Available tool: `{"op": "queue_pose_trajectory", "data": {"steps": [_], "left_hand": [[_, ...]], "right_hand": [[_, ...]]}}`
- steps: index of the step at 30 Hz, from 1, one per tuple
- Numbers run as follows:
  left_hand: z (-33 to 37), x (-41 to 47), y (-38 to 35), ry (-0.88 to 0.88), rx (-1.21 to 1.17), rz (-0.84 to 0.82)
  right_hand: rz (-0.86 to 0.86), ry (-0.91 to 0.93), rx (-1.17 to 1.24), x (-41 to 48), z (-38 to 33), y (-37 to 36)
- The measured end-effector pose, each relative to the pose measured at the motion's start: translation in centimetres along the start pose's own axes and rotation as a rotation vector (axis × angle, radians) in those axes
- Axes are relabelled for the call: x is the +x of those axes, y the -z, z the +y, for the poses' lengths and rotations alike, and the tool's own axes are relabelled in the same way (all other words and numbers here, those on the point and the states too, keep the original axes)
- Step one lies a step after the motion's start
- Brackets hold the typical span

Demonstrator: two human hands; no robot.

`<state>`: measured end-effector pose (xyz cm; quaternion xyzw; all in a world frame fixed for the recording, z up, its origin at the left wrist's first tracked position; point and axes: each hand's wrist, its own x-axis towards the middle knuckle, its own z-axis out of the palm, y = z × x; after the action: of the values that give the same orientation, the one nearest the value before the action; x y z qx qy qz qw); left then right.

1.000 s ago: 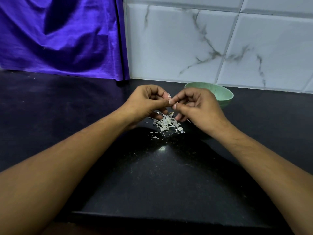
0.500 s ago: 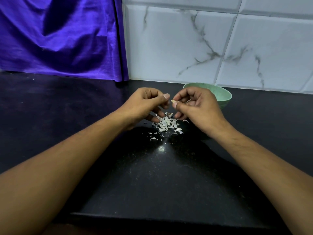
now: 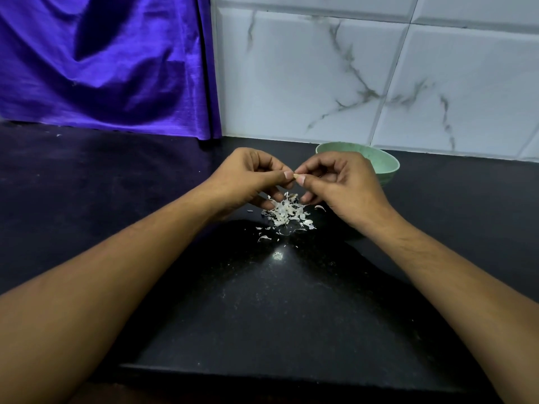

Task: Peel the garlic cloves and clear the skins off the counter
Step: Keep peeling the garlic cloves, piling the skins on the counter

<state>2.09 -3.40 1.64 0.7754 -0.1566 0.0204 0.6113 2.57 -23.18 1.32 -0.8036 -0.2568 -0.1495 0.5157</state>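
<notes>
Right now my left hand (image 3: 250, 179) and my right hand (image 3: 341, 185) meet just above the black speckled stone counter (image 3: 277, 301). Each has thumb and forefinger pinched on the small pale garlic clove (image 3: 295, 176) between them, with the other fingers curled loosely underneath. Only the tip of the clove shows between my nails, so I cannot tell how much skin is left on it.

To do this well, I would let one hand grip the clove firmly by its end. The thumbnail of the other can then catch a loose edge of skin and draw it along the length, rather than picking at it in crumbs. A light pinch is best, since a hard squeeze would bruise the clove or shoot it out of my fingers.

The heap of thin white papery skins (image 3: 287, 212) lies on the counter directly under my hands, with a few flakes scattered nearer me. Working low over that heap should drop new flakes onto it, which makes sweeping up easier. The pale green round bowl (image 3: 382, 161) stands just behind my right hand, near the wall. I judge it the likely place for the peeled clove.
</notes>
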Motion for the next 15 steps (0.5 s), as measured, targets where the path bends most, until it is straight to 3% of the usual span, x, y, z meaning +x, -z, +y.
{"op": "queue_pose_trajectory", "data": {"steps": [7,15], "left_hand": [[-0.1,0.0,-0.5,0.021,0.048,0.041],[0.2,0.1,-1.3,0.081,-0.040,0.103]], "right_hand": [[-0.035,0.007,-0.065,-0.1,0.0,0.0],[-0.029,-0.013,0.071,0.0,0.5,-0.4]]}}
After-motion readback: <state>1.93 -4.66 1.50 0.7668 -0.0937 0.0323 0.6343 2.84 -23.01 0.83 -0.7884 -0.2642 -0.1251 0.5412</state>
